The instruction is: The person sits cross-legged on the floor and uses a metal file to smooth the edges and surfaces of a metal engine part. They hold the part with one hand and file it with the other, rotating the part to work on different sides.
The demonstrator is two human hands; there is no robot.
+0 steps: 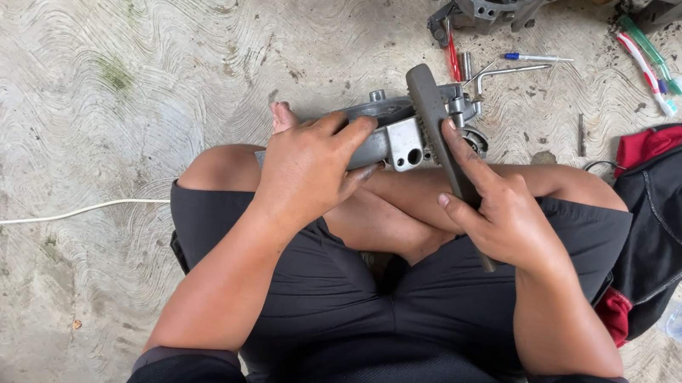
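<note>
Tools (535, 64) ahead; bare floor (116, 63) left.

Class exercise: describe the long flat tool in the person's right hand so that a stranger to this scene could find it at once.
Start at the crossed bare legs of the person seated on the concrete floor. Above the knees the left hand steadies a grey metal casting; the right hand lays a file across it. Unlike the thin pens and rods beyond, it is a broad, dark grey flat bar.

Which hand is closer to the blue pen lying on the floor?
The right hand. It grips a flat grey file just below the blue pen. The left hand holds the grey metal part farther over to the left.
</note>
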